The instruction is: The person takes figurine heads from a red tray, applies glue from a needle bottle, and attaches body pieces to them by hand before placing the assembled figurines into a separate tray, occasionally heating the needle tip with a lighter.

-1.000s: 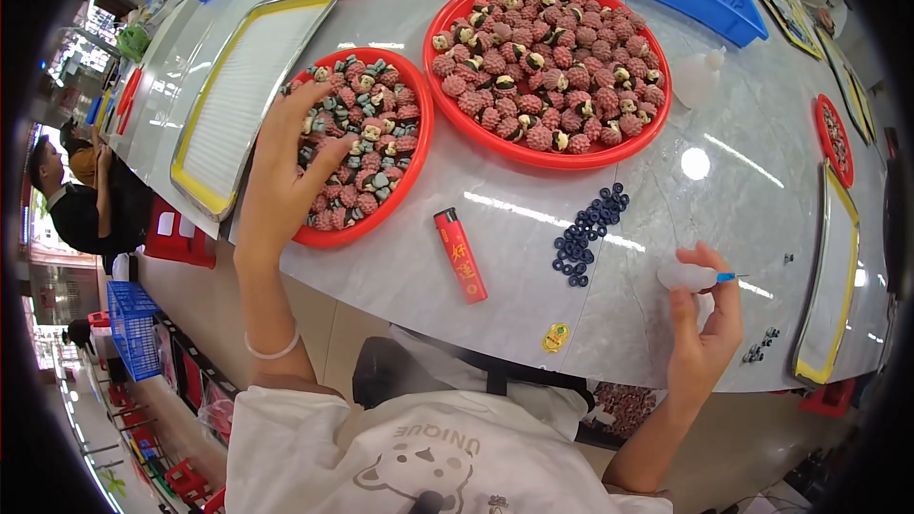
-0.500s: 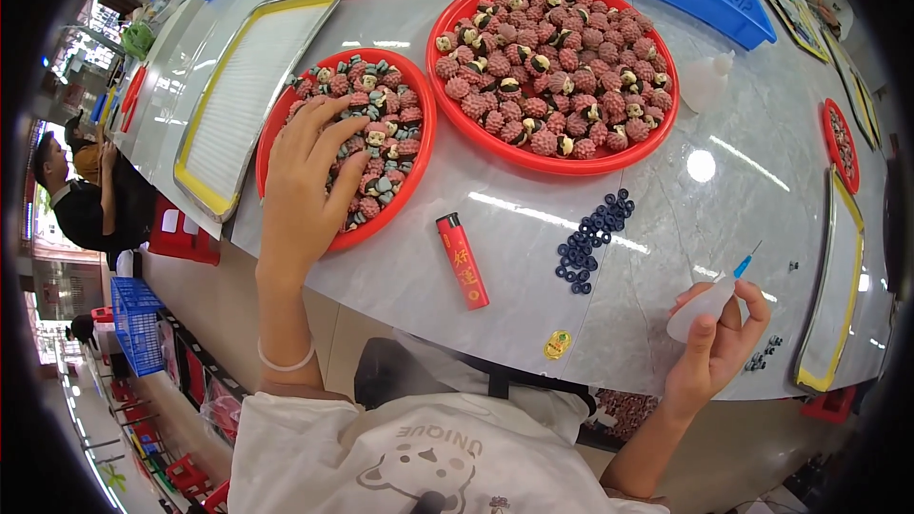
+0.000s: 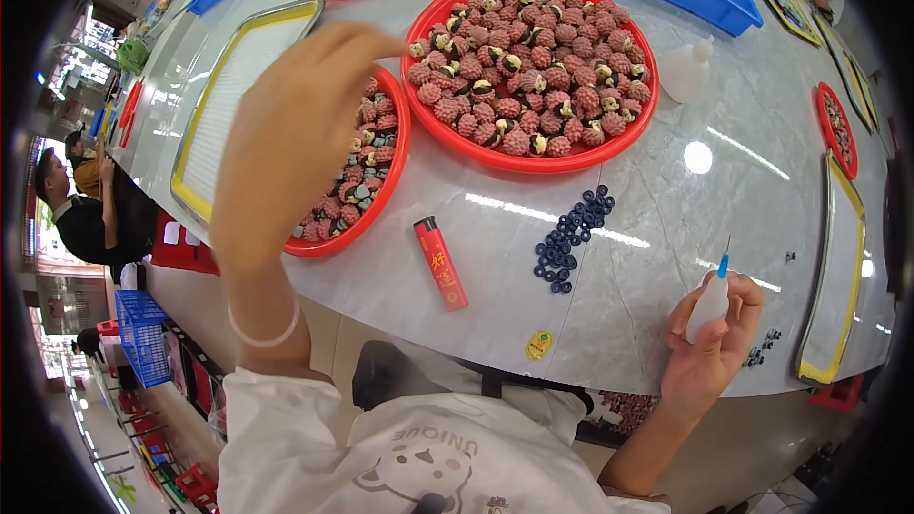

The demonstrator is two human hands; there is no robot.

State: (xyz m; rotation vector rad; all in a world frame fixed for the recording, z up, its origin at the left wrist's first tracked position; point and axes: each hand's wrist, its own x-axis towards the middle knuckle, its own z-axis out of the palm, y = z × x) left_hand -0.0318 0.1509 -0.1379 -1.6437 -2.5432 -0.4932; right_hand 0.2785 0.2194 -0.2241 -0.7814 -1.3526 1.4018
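My right hand (image 3: 716, 373) is closed round a small white squeeze bottle (image 3: 708, 312), whose blue needle tip points up. Over the smaller round red tray (image 3: 404, 138) hovers my left hand (image 3: 286, 138), smeared by motion, its fingers stretching toward the larger tray; I cannot make out whether it holds anything. Pink knobbly pieces with small grey-blue bits fill the smaller tray, partly hidden by the hand. A larger round red tray (image 3: 531, 164) beside it holds many pink, black and cream pieces. Small dark-blue rings (image 3: 569, 240) lie in a loose pile between the trays and my right hand.
A red lighter (image 3: 442, 265) and a yellow sticker (image 3: 540, 345) lie near the table's front edge. Behind stand a blue tray (image 3: 738, 11) and a whitish bottle (image 3: 687, 81). Yellow-edged trays (image 3: 188, 148) flank the work area. Small grey pieces (image 3: 762, 352) lie beside my right hand.
My left hand has lifted off the pieces in the smaller tray and swung up toward the larger tray. The squeeze bottle in my right hand has tipped more upright.
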